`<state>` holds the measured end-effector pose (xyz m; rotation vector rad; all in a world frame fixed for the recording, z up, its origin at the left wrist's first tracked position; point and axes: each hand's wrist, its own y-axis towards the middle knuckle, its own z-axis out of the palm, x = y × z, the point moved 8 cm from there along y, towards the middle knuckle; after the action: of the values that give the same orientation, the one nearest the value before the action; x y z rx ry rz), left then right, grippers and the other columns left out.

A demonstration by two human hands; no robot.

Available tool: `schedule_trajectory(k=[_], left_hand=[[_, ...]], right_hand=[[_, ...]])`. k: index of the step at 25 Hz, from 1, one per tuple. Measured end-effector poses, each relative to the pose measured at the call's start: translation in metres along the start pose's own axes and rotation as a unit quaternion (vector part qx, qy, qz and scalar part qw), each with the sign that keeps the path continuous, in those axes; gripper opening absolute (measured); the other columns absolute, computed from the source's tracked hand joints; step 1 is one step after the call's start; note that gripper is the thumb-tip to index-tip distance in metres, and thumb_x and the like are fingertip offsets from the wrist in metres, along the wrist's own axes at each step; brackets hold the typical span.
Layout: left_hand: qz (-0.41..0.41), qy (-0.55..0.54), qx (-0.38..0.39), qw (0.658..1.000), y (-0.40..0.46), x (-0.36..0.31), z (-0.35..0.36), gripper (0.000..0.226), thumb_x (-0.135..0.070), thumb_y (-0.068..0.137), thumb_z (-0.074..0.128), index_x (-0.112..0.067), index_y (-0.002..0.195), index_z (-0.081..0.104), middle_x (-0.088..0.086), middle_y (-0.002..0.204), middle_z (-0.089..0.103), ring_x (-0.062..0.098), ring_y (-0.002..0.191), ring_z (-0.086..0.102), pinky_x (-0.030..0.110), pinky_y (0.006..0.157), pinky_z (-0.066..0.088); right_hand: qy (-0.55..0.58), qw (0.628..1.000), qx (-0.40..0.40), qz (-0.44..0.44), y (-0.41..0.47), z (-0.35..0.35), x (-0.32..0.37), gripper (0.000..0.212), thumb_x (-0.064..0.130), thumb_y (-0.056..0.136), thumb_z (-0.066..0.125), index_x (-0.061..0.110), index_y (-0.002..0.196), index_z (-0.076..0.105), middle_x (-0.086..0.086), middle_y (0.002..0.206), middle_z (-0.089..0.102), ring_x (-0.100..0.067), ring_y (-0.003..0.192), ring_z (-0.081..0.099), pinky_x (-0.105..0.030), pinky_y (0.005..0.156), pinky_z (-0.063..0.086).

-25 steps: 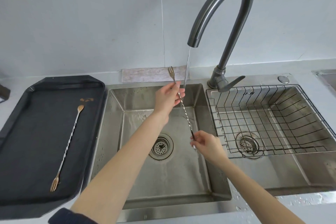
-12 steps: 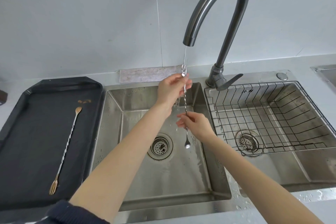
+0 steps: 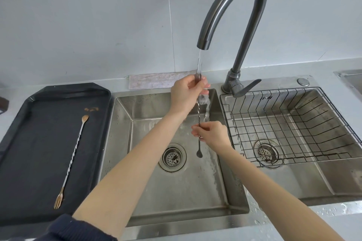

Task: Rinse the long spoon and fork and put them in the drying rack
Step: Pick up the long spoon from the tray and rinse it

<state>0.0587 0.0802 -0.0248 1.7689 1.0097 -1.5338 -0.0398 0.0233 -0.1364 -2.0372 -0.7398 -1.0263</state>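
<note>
Head view: the long spoon and fork (image 3: pixel 199 115) hangs upright under the faucet (image 3: pixel 231 11) stream, fork tines up, spoon bowl down. The left hand (image 3: pixel 186 94) pinches its top; the right hand (image 3: pixel 210 135) grips the lower shaft.

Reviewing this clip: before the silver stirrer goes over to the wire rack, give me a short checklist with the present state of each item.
1. Held at both ends: ok. Left hand pinches the fork end, right hand the twisted stem of the silver stirrer.
2. Water reaching it: ok. The stream from the tap hits the fork end and runs down.
3. Spoon end rinsed clean: cannot tell; it hangs below the right hand, too small to judge.
4. Wire rack free to receive it: ok, nothing lies in it.
5. Second stirrer done: not ok; it lies on the black tray.
</note>
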Motion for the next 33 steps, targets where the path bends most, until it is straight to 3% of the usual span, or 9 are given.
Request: schedule_trajectory(k=[4,6,9,13,20,23,26,29,33], left_hand=[[-0.013,0.027,0.048,0.998,-0.001,-0.003,0.009,0.026,-0.024,0.096,0.04,-0.011,0.11,0.058,0.008,0.112,0.069,0.001,0.07,0.067,0.013,0.065,0.046],[-0.024,0.021,0.068,0.997,-0.001,-0.003,0.013,0.034,-0.021,0.098,0.034,-0.007,0.122,0.053,0.006,0.114,0.067,0.012,0.085,0.067,0.006,0.061,0.047],[-0.053,-0.034,0.064,0.996,0.002,0.0,0.012,0.03,-0.022,0.095,0.045,-0.008,0.117,0.06,0.009,0.112,0.069,0.001,0.069,0.068,0.002,0.058,0.049],[-0.086,-0.096,0.028,0.991,0.003,0.002,0.006,0.03,-0.035,0.091,0.049,-0.011,0.094,0.069,-0.001,0.081,0.071,-0.003,0.053,0.067,0.009,0.058,0.053],[-0.082,0.023,0.123,0.989,-0.008,0.015,0.011,0.029,-0.014,0.093,0.047,-0.009,0.12,0.057,0.008,0.114,0.068,0.005,0.087,0.068,0.001,0.06,0.047],[-0.072,0.034,0.112,0.991,-0.008,0.018,0.009,0.029,-0.025,0.094,0.045,-0.01,0.113,0.062,0.01,0.111,0.071,-0.003,0.067,0.067,0.012,0.067,0.048],[-0.043,0.047,0.103,0.993,-0.002,0.006,0.007,0.041,-0.037,0.096,0.033,-0.012,0.109,0.064,0.005,0.095,0.074,0.003,0.067,0.068,0.021,0.079,0.048],[-0.01,0.083,0.123,0.989,-0.001,-0.002,0.01,0.036,-0.03,0.098,0.033,-0.012,0.111,0.061,-0.003,0.08,0.07,-0.003,0.062,0.066,0.018,0.067,0.045],[0.0,0.106,0.128,0.986,0.002,0.003,0.009,0.026,-0.016,0.094,0.045,-0.01,0.114,0.06,0.003,0.096,0.07,-0.01,0.061,0.064,0.006,0.067,0.048]], right_hand=[[-0.031,0.999,-0.015,-0.015,0.0,-0.006,0.003,0.014,0.02,0.082,0.065,0.011,0.08,0.075,0.01,0.058,0.062,-0.001,0.054,0.055,-0.016,0.061,0.048],[-0.019,1.0,-0.013,-0.018,-0.002,-0.006,0.003,0.013,0.019,0.082,0.064,0.012,0.079,0.075,0.005,0.061,0.066,-0.009,0.062,0.062,-0.024,0.071,0.055],[0.003,1.0,-0.001,-0.02,-0.006,-0.002,0.003,0.013,0.016,0.083,0.063,0.01,0.088,0.074,-0.009,0.081,0.074,-0.026,0.084,0.07,-0.04,0.086,0.057],[-0.002,0.999,-0.002,-0.035,-0.004,-0.005,0.003,0.021,0.016,0.084,0.063,0.013,0.103,0.07,-0.004,0.085,0.072,-0.018,0.085,0.068,-0.036,0.089,0.055],[0.017,0.998,-0.013,-0.055,-0.003,-0.006,0.015,0.018,0.015,0.084,0.062,0.012,0.099,0.071,-0.006,0.078,0.071,-0.022,0.083,0.069,-0.042,0.089,0.055],[0.027,0.998,-0.011,-0.062,-0.001,-0.003,0.017,0.015,0.015,0.085,0.06,0.016,0.096,0.071,-0.001,0.074,0.07,-0.021,0.081,0.069,-0.044,0.089,0.055],[0.021,0.997,-0.008,-0.068,-0.001,-0.004,0.017,0.015,0.016,0.085,0.059,0.016,0.094,0.071,0.001,0.073,0.069,-0.016,0.08,0.067,-0.041,0.089,0.055],[-0.005,0.997,-0.01,-0.077,-0.002,-0.008,0.024,0.014,0.017,0.085,0.059,0.014,0.09,0.072,0.001,0.074,0.068,-0.009,0.066,0.059,-0.025,0.072,0.053],[-0.037,0.994,-0.03,-0.097,-0.001,-0.018,0.044,0.018,0.022,0.086,0.057,0.011,0.084,0.072,0.003,0.068,0.064,-0.003,0.051,0.045,-0.01,0.047,0.034]])
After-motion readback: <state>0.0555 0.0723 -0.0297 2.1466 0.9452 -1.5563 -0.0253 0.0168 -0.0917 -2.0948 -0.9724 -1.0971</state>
